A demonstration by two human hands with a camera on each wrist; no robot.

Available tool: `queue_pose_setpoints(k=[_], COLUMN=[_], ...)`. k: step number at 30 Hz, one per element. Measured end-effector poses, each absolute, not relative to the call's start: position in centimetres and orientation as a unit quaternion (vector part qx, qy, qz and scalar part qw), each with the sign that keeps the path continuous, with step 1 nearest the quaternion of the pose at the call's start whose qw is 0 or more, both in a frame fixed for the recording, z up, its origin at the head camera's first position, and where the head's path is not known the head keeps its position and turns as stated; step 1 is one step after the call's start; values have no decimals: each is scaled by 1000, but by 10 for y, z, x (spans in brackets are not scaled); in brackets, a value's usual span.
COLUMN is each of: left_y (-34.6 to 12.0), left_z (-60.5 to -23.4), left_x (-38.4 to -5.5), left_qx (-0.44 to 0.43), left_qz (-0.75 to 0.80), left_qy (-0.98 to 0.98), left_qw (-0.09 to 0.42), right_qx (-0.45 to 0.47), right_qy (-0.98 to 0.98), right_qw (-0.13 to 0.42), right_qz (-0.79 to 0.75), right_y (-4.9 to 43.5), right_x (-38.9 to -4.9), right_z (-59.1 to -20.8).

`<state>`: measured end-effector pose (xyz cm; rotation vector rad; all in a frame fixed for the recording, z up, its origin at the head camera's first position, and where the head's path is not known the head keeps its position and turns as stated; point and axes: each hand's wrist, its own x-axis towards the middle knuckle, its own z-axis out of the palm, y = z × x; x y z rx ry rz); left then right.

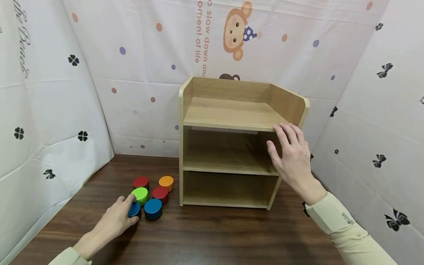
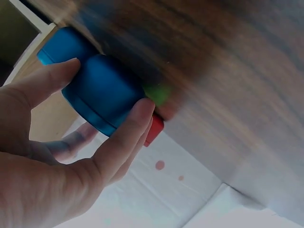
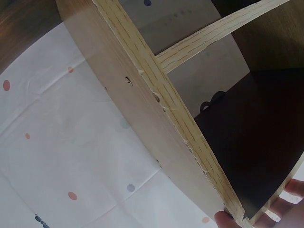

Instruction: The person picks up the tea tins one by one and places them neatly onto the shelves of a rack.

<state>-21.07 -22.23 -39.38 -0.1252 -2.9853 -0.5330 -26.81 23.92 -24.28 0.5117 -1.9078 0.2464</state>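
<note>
- The left hand [image 1: 114, 217] is pinching the left blue disc [image 1: 134, 209] between thumb and fingers, the gap between them being only as wide as the disc.
- The right hand [image 1: 293, 156] is keeping its fingers loosely bent, fingertips resting on the front edge of the top board of the shelf [image 1: 228, 114], near its right end; its thumb is pointing off to the side, apart from the fingers.
- The right blue disc [image 1: 153, 209] is standing just beside the pinched one, on the side toward the shelf, so it is lying between that disc and the shelf.
- The green disc [image 1: 140, 195] is sitting left of the shelf, just beyond the left hand's fingertips.
- The near red disc [image 1: 160, 195] and the orange disc [image 1: 166, 183] are standing left of the shelf, the orange one being nearest to it.
- The far red disc [image 1: 141, 183] is standing behind the green one, farther left of the shelf.
- The table [image 1: 212, 235] is bearing the shelf, and a printed cloth [image 1: 142, 121] is hanging behind it.
- The left blue disc is lying within the left hand's pinch, left of the shelf and nearer the person than its front edge.
</note>
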Motion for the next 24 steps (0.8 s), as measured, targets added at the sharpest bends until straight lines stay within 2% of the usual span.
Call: queue_pose_setpoints(k=[24], left_y=[-197], left_z=[-357], left_x=[-202], left_qx=[-85], left_qz=[-172], left_qy=[-974], left_qw=[122], right_qx=[216], right_qy=[-802], right_qw=[546], right_qz=[114], right_y=[238], right_x=[-267], right_z=[-242])
